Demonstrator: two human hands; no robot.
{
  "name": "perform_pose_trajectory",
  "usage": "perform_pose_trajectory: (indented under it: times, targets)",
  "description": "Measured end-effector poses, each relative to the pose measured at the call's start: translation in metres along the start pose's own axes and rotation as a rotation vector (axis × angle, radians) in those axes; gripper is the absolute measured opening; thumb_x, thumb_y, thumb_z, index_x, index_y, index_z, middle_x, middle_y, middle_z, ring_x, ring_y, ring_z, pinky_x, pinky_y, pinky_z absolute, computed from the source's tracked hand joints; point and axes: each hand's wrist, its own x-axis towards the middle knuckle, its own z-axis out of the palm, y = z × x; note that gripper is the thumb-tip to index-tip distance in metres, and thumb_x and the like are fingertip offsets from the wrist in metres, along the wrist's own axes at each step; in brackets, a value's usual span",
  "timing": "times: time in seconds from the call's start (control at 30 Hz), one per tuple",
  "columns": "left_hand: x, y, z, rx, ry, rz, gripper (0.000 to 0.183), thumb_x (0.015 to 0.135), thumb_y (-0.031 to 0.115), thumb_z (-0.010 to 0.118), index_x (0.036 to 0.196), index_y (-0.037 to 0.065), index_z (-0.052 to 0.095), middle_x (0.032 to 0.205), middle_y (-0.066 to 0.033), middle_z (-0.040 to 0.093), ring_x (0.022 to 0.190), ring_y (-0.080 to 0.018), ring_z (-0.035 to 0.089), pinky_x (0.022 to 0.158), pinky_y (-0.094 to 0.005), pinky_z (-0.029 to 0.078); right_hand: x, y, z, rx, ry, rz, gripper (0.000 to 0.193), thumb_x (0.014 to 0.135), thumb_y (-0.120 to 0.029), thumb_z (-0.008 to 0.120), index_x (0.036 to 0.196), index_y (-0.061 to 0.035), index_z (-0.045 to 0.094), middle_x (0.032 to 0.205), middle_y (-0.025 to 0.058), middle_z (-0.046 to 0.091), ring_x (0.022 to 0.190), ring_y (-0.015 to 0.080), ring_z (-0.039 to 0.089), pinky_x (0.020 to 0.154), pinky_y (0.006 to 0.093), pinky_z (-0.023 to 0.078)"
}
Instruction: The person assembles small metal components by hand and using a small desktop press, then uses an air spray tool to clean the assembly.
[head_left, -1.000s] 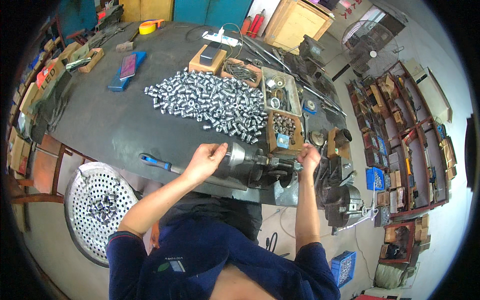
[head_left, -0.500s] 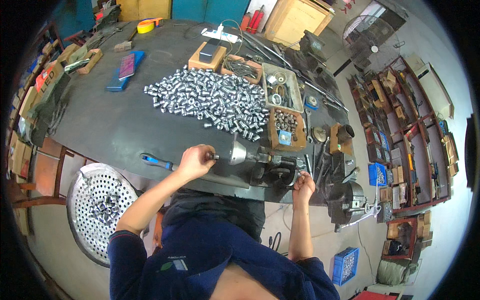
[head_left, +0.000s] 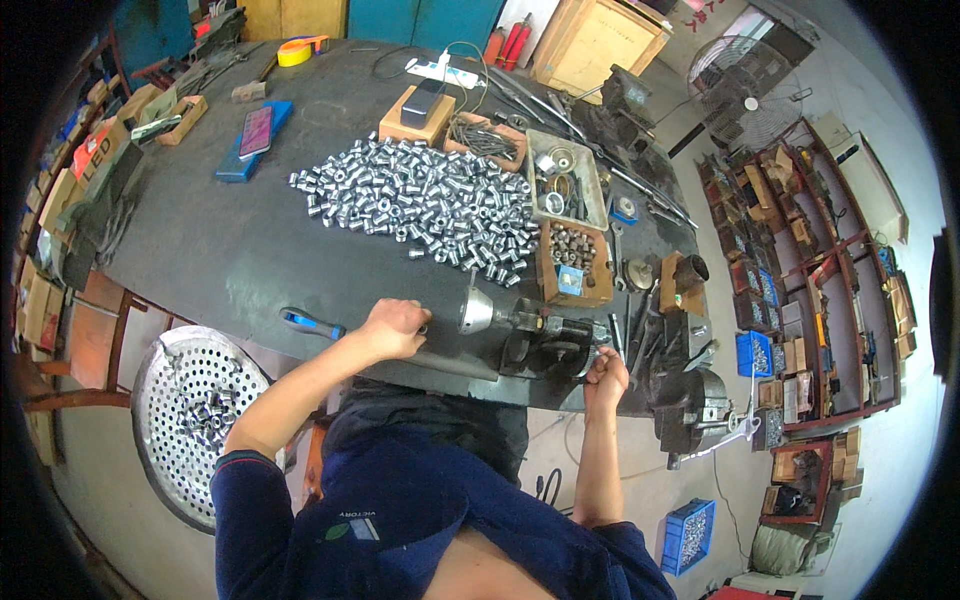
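Note:
My left hand (head_left: 398, 328) is closed beside the near edge of the bench, just left of the tool's cup. A small metal fitting (head_left: 425, 329) barely shows at its fingertips, mostly hidden by the fingers. A bench-mounted tool (head_left: 548, 340) lies crosswise before me, its silver cone-shaped cup (head_left: 478, 313) facing my left hand, apart from it. At the tool's right end my right hand (head_left: 606, 374) has its fingers closed on what looks like a handle, largely covered. Beyond the tool spreads a big pile of shiny metal fittings (head_left: 420, 195).
A blue-handled tool (head_left: 312, 323) lies left of my left hand. A perforated metal stool (head_left: 165, 450) bears several fittings. A cardboard box (head_left: 580, 293) of darker fittings and a grey tray (head_left: 590, 207) stand behind the tool. A vise (head_left: 690, 400) sits at right.
My left hand has turned over, so its back shows more and the fitting is less visible. My right hand has stayed nearly in place at the tool's end.

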Motion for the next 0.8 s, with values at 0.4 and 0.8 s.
perform_pose_trajectory:
  times: [0.4,0.8]
  targets:
    - [0.068,-0.067,-0.009,0.017,0.245,-0.247,0.025,0.074,0.024,0.059,0.093,0.007,0.057,0.078,-0.0156,0.061,0.077,-0.0331,0.059,0.067,-0.0437,0.046,0.008,0.003,0.001,0.014,-0.039,-0.002,0.020,0.086,-0.019,0.045,0.086,-0.0001,0.052,0.058,-0.0028,0.038,0.048,0.0055,0.032,0.042,0.0195,0.025]
    - [-0.009,0.029,-0.067,-1.486,0.073,0.001,0.019,0.078,-0.001,0.059,0.095,-0.008,0.054,0.072,-0.0108,0.060,0.059,-0.0143,0.060,0.056,-0.0237,0.048,0.005,0.002,-0.002,-0.043,0.028,0.045,0.016,0.084,-0.015,0.044,0.086,-0.0004,0.052,0.057,-0.0031,0.038,0.047,0.0049,0.029,0.040,0.0188,0.022]
